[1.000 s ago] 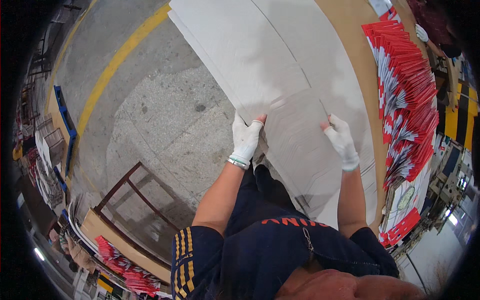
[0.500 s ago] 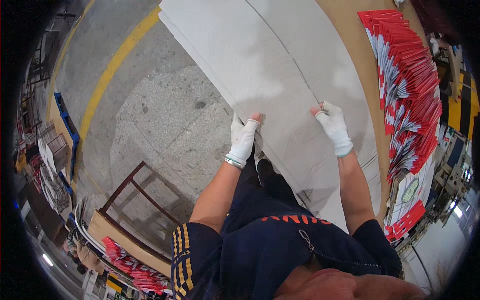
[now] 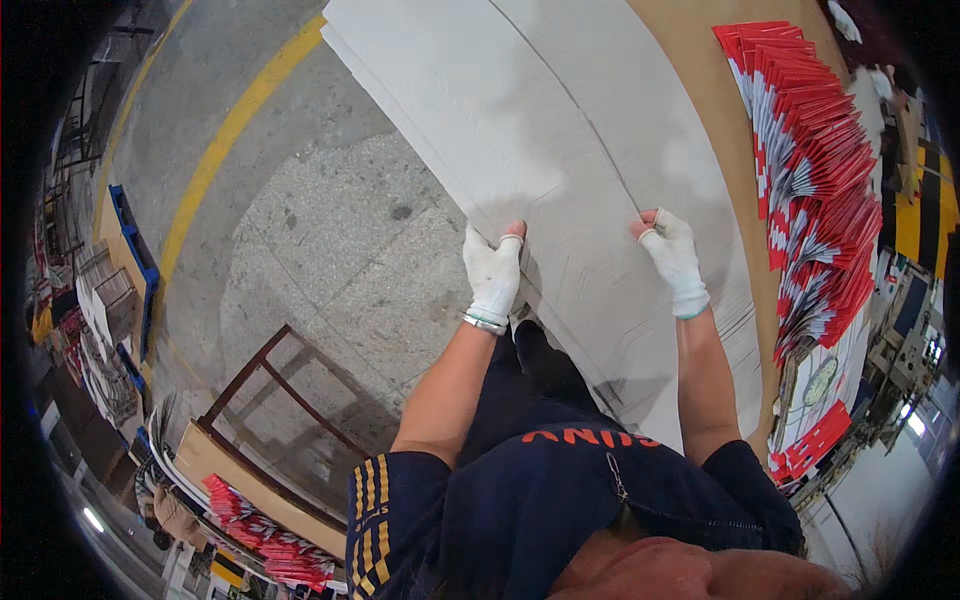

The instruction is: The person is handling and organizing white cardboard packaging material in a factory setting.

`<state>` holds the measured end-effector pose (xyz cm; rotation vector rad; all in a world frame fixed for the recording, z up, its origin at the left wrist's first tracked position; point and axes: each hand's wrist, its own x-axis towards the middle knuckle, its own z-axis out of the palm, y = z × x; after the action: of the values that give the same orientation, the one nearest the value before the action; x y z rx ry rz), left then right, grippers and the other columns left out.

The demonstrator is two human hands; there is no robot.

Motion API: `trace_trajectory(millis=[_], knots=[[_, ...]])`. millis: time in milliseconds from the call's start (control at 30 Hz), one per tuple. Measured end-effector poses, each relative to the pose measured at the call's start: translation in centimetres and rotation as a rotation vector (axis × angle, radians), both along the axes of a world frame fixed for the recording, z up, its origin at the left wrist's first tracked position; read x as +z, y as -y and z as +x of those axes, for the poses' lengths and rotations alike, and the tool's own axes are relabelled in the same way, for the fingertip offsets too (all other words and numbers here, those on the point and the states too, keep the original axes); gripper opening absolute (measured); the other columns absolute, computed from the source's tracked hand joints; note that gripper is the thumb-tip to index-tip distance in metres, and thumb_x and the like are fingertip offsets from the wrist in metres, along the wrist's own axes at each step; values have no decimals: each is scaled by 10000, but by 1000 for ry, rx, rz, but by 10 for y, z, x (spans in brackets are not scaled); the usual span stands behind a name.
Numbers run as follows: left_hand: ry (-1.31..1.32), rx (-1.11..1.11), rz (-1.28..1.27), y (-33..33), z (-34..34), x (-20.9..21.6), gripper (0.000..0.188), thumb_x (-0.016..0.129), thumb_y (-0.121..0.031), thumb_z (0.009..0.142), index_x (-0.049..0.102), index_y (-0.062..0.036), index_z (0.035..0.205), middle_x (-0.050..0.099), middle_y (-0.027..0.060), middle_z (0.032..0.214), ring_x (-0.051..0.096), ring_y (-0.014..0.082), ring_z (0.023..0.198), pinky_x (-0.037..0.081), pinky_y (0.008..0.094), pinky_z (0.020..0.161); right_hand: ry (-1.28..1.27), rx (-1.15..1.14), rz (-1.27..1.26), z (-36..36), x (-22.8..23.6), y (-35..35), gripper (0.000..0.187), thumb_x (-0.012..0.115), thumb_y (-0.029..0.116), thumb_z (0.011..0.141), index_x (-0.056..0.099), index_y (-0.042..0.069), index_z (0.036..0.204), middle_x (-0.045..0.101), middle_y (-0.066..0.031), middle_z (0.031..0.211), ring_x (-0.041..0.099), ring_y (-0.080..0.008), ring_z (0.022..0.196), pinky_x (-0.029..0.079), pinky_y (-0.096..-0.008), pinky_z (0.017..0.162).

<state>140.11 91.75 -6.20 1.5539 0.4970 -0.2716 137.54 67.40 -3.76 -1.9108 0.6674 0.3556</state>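
A large pale grey sheet of card or paper stretches away in front of me, on top of more sheets of the same kind. My left hand, in a white glove with a bare thumb tip, grips its left edge, thumb on top and fingers mostly hidden beneath. Along the sheet's right edge, marked by a dark line, my gloved right hand pinches with thumb and fingertips. Beyond that line lies another pale sheet surface. Fine layered edges show between my forearms.
A brown board surface borders the sheets on the right, bearing a long fanned row of red and white folded pieces. A dark metal frame stands at lower left. On the concrete floor runs a yellow line. A blue-edged pallet is farther left.
My left hand and forearm have shifted slightly right. My right hand has moved a little right and down, still pinching the sheet's edge. The sheet is almost unmoved.
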Motion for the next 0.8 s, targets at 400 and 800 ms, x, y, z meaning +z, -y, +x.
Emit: trace_trajectory(millis=[400,800], knots=[[-25,-60,-21,0,-5,11,455,681,-100,744,464,45,1117,607,146,998,588,211,904,461,326,814,33,91,-63,-3,15,2,234,661,141,788,592,-13,950,580,-8,750,512,-71,724,426,-223,671],[47,21,-49,4,-4,2,492,687,-60,713,441,33,1129,588,146,1020,581,207,896,470,318,793,27,51,-37,-7,5,4,235,660,154,782,591,-16,927,551,-2,718,483,-76,672,412,-223,635]])
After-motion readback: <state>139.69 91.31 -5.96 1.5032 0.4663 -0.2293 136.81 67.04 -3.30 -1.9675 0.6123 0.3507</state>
